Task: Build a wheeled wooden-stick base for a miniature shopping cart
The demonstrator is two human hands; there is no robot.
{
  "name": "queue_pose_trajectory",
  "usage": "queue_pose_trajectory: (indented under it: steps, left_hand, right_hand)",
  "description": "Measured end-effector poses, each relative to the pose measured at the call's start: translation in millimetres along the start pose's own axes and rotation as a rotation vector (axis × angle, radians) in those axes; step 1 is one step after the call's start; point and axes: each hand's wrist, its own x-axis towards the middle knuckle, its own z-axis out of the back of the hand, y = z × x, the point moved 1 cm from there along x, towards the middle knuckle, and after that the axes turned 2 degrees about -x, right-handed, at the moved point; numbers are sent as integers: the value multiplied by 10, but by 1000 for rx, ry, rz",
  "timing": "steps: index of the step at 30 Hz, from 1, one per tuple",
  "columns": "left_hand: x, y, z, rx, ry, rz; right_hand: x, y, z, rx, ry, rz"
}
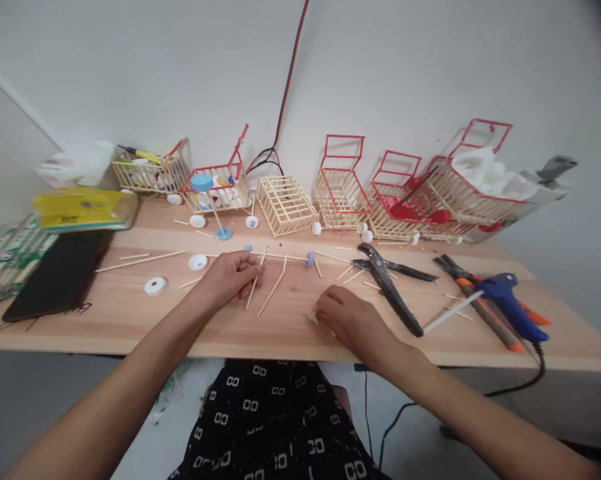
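My left hand (232, 275) rests knuckles-up on the wooden table (130, 313), its fingers curled over the ends of thin wooden sticks (273, 288) that lie in front of me. My right hand (344, 321) lies near the table's front edge with its fingertips pinching a small pale wooden piece (312, 317). Between the hands the sticks fan out toward a small blue bead (310, 259). Black pliers (388, 283) lie just to the right of my right hand.
Several small stick-built shopping carts (340, 187) with red frames line the back wall. A blue glue gun (513, 305), orange-handled cutters (473, 293), white caps (155, 286), a black phone (55, 277) and a yellow packet (83, 208) lie around.
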Motion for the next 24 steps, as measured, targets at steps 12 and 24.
queue_pose_trajectory:
  steps: [12,24]
  left_hand:
    - [81,103,28,2,22,-63]
    - [66,87,26,41,10,-50]
  right_hand:
    - [231,-118,33,-80,-150,-148]
    - [128,-311,115,-25,-156,-129]
